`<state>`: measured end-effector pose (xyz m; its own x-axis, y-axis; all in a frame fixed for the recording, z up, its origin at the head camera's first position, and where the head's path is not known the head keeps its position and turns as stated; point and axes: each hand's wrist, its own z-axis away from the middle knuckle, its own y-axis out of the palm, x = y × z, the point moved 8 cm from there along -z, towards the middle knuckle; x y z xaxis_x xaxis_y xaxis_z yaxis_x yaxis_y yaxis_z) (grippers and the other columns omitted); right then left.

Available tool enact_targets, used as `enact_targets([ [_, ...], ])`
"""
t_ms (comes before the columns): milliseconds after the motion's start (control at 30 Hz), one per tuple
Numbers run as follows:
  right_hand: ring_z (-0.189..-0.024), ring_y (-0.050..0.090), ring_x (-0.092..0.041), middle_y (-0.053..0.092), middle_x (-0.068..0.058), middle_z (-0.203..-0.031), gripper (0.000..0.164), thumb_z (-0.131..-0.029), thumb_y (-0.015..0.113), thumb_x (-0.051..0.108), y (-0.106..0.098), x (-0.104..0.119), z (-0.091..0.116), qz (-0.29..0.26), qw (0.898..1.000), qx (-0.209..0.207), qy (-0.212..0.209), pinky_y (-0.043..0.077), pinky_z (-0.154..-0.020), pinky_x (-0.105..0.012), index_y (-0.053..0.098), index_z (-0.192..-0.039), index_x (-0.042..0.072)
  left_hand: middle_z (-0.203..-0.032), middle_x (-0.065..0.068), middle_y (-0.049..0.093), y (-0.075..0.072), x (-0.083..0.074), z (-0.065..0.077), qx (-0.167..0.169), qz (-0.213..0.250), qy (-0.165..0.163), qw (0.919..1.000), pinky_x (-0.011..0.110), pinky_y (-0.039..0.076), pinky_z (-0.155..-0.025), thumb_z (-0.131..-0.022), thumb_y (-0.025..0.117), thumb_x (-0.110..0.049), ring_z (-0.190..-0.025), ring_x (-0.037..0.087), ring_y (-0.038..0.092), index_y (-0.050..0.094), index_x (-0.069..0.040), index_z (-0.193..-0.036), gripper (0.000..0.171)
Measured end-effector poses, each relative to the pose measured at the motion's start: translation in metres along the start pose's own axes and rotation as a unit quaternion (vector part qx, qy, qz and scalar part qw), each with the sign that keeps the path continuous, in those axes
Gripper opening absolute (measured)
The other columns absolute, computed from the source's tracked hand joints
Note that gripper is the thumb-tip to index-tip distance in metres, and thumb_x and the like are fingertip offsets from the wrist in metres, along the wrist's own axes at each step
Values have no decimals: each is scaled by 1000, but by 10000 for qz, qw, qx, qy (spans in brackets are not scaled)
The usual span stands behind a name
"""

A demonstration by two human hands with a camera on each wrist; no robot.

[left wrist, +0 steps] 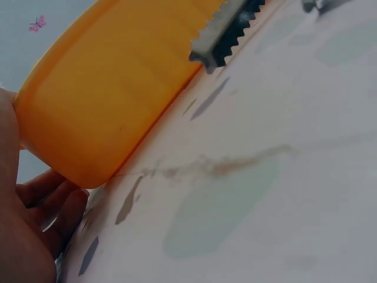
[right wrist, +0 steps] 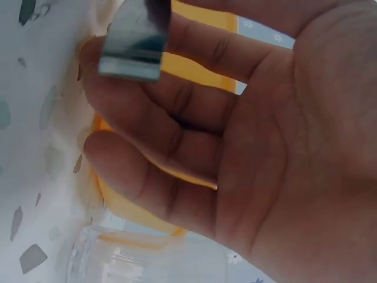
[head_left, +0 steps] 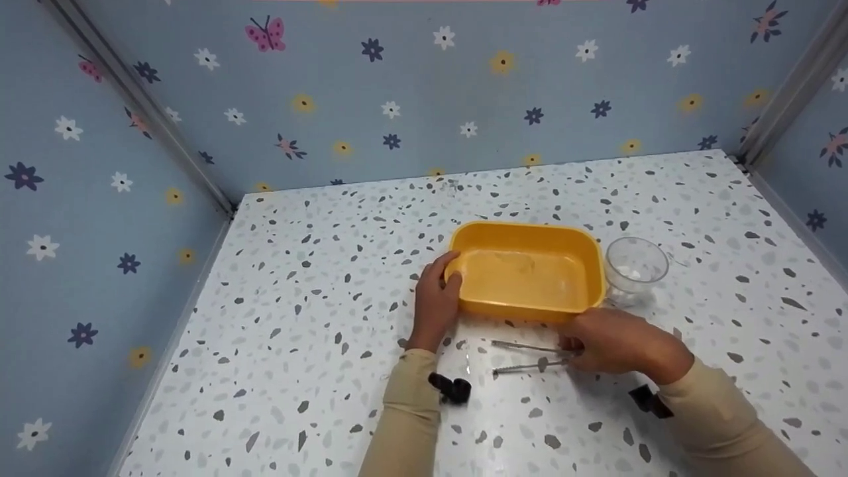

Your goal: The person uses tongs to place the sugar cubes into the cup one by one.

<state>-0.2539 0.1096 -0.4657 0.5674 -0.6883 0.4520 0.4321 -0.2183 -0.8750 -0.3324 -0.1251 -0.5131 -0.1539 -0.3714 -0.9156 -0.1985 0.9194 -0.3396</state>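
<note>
A yellow rectangular tub [head_left: 517, 314] stands right of the middle of the table. My left hand [head_left: 437, 306] holds its left end, with the thumb and a finger at the rim; in the left wrist view, other fingers [left wrist: 68, 215] curl beside the tub's lower corner. Metal tongs [head_left: 527, 346] lie in my right hand [head_left: 613, 341], gripped near their bent end, close to the tub's near right corner. Their two arms point left, spread apart, and a serrated tip [left wrist: 215, 50] shows in the left wrist view. The palm hides part of the bent end.
A clear glass bowl [head_left: 652, 255] with small white bits inside stands close to the tub's right side. The speckled white table [head_left: 318, 278] is bordered by patterned blue panels [head_left: 424, 86] at the back and both sides.
</note>
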Motion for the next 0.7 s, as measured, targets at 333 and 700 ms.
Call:
enact_targets([
  [333, -57, 45, -9, 50, 13, -62, 22, -80, 74, 8, -1, -6, 8, 373, 9987, -70, 350, 39, -54, -28, 66, -72, 27, -122, 5, 61, 10, -6, 0, 7, 16, -48, 10000, 34, 45, -93, -97, 54, -18, -103, 16, 54, 63, -20, -135, 39],
  [700, -55, 47, -10, 52, 10, -61, 19, -83, 76, 16, 1, -4, 0, 292, 9970, 111, 711, 41, -51, -29, 65, -71, 26, -123, 6, 61, -2, -1, -2, -26, 22, -103, 9999, 35, 44, -96, -96, 54, -18, -106, 16, 55, 63, -19, -135, 40],
])
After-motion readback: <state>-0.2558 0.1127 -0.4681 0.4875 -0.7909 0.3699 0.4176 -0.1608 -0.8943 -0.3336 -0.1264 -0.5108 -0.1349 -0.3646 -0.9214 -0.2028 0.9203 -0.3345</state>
